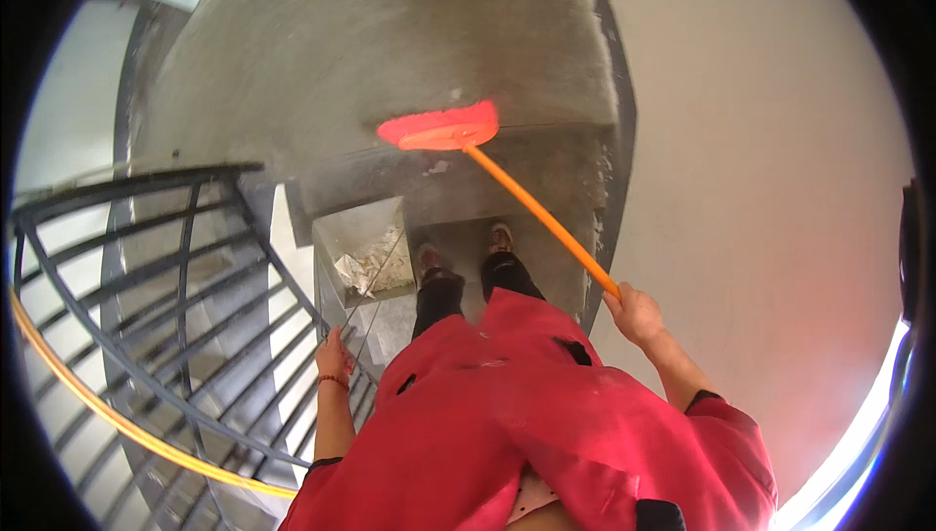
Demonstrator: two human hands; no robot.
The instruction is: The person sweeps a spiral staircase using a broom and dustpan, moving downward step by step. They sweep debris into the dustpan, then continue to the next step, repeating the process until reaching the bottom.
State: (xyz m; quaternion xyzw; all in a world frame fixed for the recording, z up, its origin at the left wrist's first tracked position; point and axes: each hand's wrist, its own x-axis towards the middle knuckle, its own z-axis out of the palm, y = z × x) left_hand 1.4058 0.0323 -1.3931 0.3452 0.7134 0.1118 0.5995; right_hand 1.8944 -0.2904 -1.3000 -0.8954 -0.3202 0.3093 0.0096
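My right hand (638, 314) is closed around the orange handle of a broom (545, 218). The broom's pink-red bristles (442, 120) rest on the grey concrete floor at the edge of a step, ahead of my feet. At the lower left, my left hand (335, 357), with a beaded bracelet at the wrist, grips the thin wire handle of a dustpan (358, 218). Pale debris and crumpled scraps (373, 264) lie inside the dustpan, which is beside my left foot.
A dark metal stair railing (186, 268) with a yellow handrail (139, 441) curves along the left. A pale wall (738, 165) with a dark base strip rises on the right. My shoes stand on a stair step below the wide concrete floor (365, 34).
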